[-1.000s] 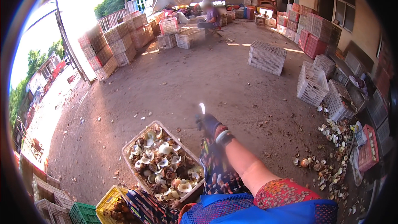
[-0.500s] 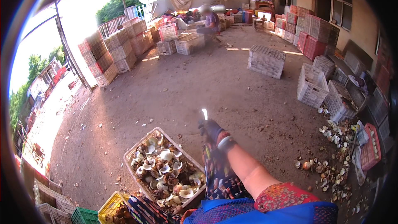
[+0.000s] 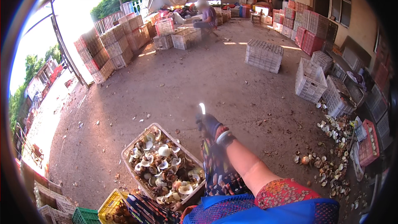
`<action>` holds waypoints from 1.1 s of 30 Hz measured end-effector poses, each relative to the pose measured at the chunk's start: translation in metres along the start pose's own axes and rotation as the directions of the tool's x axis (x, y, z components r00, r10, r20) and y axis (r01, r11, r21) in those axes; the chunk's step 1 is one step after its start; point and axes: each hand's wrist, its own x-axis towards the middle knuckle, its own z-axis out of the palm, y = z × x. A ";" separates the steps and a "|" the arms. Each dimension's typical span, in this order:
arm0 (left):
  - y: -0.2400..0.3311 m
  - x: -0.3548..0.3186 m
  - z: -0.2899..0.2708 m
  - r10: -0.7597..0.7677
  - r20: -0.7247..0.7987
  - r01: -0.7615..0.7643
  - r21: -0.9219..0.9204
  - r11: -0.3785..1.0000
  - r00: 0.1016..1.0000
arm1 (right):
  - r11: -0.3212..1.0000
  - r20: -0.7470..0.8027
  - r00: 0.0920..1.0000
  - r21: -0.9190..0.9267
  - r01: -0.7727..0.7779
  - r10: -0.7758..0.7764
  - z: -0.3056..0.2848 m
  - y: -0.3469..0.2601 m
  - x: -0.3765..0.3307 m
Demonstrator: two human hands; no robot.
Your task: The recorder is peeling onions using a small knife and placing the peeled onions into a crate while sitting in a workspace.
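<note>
My right hand (image 3: 209, 124), in a dark glove, is closed and held out ahead over the floor. From its far side sticks up a short, curved, bright tool (image 3: 202, 108); its grip is hidden in the fist. Left of that arm stands a pale plastic crate (image 3: 138, 139) filled with broken whelk-like shells (image 3: 164, 151), white and brown. By its near-left corner a yellow crate (image 3: 107, 205) holds brown pieces. My left hand is out of the picture.
A green crate (image 3: 85, 215) sits at lower left. Loose shells (image 3: 331, 170) spread over the ground at right, beside a red crate (image 3: 368, 145). A closed pale crate (image 3: 264, 56) stands farther out. Beyond, a seated person (image 3: 207, 16) works among stacked crates (image 3: 118, 41).
The whole view has shifted slightly. My right hand keeps its closed grip on the curved tool, and the shell crate looks unchanged.
</note>
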 end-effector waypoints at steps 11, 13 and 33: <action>0.007 -0.003 -0.001 0.016 -0.008 -0.016 0.015 1.000 1.000 | 1.000 0.007 1.000 0.009 0.017 -0.017 0.001 -0.001 0.001; 0.011 0.000 0.000 0.025 -0.010 -0.025 0.016 1.000 1.000 | 1.000 0.021 1.000 -0.017 -0.013 0.014 -0.003 0.001 0.005; 0.027 0.020 -0.041 0.076 -0.071 -0.070 0.080 0.994 0.995 | 0.999 0.015 1.000 -0.048 0.020 -0.020 0.008 0.002 0.001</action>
